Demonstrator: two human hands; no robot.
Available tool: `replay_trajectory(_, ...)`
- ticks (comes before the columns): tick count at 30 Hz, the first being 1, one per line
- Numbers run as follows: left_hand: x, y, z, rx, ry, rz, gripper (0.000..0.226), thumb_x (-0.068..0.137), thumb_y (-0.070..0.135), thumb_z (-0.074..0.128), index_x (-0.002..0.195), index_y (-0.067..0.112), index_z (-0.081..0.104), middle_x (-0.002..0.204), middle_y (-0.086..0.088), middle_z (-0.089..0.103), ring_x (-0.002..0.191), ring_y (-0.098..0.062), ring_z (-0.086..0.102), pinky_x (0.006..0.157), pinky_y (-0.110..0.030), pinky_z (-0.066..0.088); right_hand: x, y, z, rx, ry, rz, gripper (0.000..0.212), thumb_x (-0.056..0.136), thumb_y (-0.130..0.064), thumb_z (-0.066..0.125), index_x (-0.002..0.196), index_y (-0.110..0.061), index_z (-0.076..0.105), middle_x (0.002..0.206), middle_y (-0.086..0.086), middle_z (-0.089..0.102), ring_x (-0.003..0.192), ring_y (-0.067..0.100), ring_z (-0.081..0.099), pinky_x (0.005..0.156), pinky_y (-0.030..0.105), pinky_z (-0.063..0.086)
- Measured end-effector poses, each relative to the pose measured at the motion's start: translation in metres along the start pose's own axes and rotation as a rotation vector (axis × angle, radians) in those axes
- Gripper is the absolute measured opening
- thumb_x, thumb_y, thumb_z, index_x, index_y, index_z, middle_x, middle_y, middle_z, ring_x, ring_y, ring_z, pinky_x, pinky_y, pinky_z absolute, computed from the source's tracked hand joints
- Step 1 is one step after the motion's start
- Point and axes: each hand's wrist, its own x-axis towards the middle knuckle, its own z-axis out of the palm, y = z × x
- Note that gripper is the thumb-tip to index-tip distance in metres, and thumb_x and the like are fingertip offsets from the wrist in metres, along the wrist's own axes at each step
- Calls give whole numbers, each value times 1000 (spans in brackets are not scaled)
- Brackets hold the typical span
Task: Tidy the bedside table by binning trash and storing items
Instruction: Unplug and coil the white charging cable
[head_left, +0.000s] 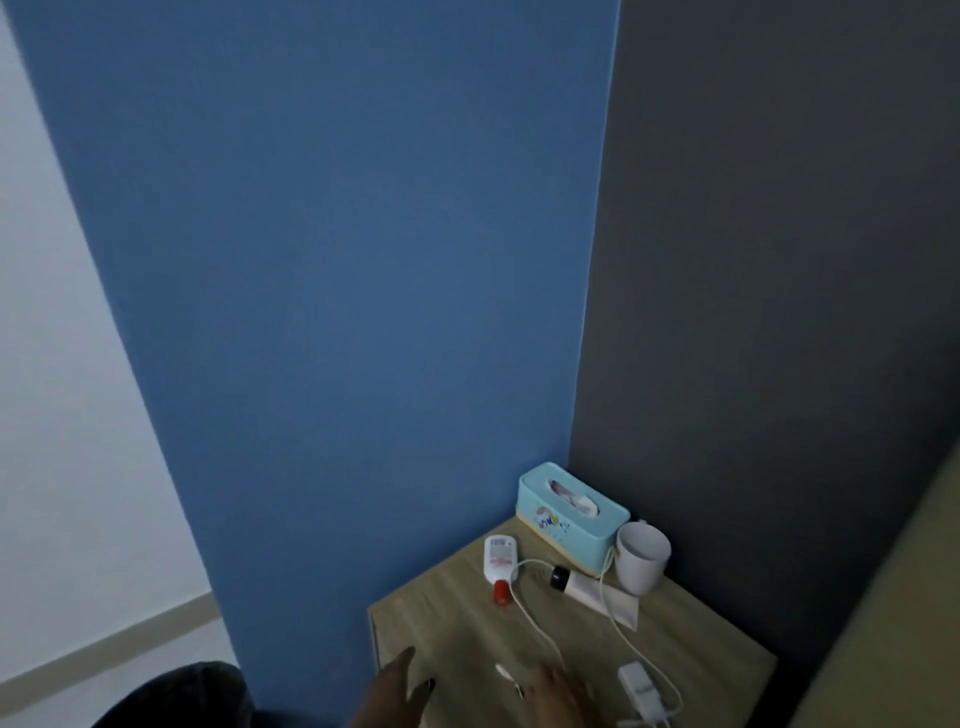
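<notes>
Wood-grain table (467, 639) stands in the corner formed by a blue wall (337, 260) and a dark grey wall (779, 260). At the back, a teal tissue box (566, 525) sits against the corner, with a white mug (641, 564) upright just beside its right end. A white bottle (498, 561) with a red cap lies flat in front of the box. A tube (597, 592) with a black cap lies flat near the mug. A white cable (535, 621) runs across the surface between bottle and tube towards the front edge, where a white adapter (639, 686) lies at the right. Left hand (395, 696) is above the front left edge, fingers straight and spread, holding nothing. Right hand (553, 699) is above the front centre, just beside the adapter, fingers extended and loosely apart. Both hands are blurred. A small white plug (501, 670) lies just beyond the right fingertips; contact cannot be determined.
</notes>
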Motion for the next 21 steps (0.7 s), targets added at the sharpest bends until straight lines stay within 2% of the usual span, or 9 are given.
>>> replay_trajectory(1, -7, 18, -15, -32, -70, 20, 71, 94, 46, 50, 149, 11, 21, 154, -5, 33, 141, -13, 35, 108, -14, 25, -1, -12, -24, -23, 1, -22, 30, 86, -59, 49, 90, -30, 47, 65, -7, 67, 55, 2, 64, 49, 16, 30)
replay_trajectory(3, -13, 49, -45, -44, -39, 134, 86, 83, 55, 50, 151, 17, 14, 157, 0, 24, 144, -11, 27, 108, -9, 16, 7, -30, -63, 31, 107, -86, 15, 98, -38, 43, 110, -29, 41, 93, 1, 63, 85, 8, 62, 69, 23, 36)
replay_trajectory(7, -17, 121, -103, -142, 29, 422, 67, 91, 23, 60, 148, 20, 24, 158, 2, 20, 147, -10, 17, 108, -7, 7, 8, -59, -144, 402, 223, -179, 12, 101, -32, 37, 93, -24, 43, 84, -4, 59, 78, 9, 58, 76, 35, 48)
replay_trajectory(11, -20, 167, -159, 28, 247, 646, 42, 94, 29, 56, 134, 26, 46, 158, 6, 9, 146, -14, 1, 120, -33, 8, 5, -74, -218, 564, 388, -290, 13, 101, -22, 42, 89, -21, 48, 75, -14, 53, 72, 0, 53, 62, 16, 39)
replay_trajectory(13, -25, 189, -182, 136, 274, 715, 36, 98, 27, 49, 133, 21, 47, 154, 7, 28, 146, -15, 14, 122, -41, 11, 6, -78, -244, 589, 438, -329, 12, 100, -21, 43, 90, -18, 50, 74, -12, 52, 67, 1, 50, 57, 16, 36)
replay_trajectory(15, -36, 209, -200, 160, 294, 767, 28, 97, 11, 45, 124, 14, 53, 128, -4, 58, 123, -19, 50, 111, -41, 33, 6, -81, -263, 641, 470, -326, 12, 100, -21, 44, 91, -19, 51, 73, -10, 53, 62, 3, 48, 56, 18, 37)
replay_trajectory(17, -45, 218, -213, 118, 269, 765, 28, 94, 0, 40, 117, 9, 52, 107, -10, 62, 93, -25, 59, 86, -35, 46, 3, -85, -277, 736, 468, -334, 11, 99, -22, 47, 90, -22, 52, 70, -10, 55, 62, 3, 50, 59, 27, 44)
replay_trajectory(19, -49, 219, -225, 89, 236, 722, 22, 93, -1, 36, 108, 9, 49, 95, -8, 59, 83, -29, 56, 67, -30, 38, -2, -90, -282, 825, 439, -356, 7, 97, -25, 51, 92, -26, 55, 70, -6, 59, 65, 10, 56, 65, 39, 50)
replay_trajectory(21, -52, 221, -235, 40, 149, 645, 14, 94, -1, 35, 94, 11, 43, 81, -9, 52, 78, -37, 53, 62, -32, 33, -7, -94, -279, 867, 420, -393, 6, 92, -28, 54, 96, -29, 58, 72, 6, 57, 65, 26, 55, 63, 45, 49)
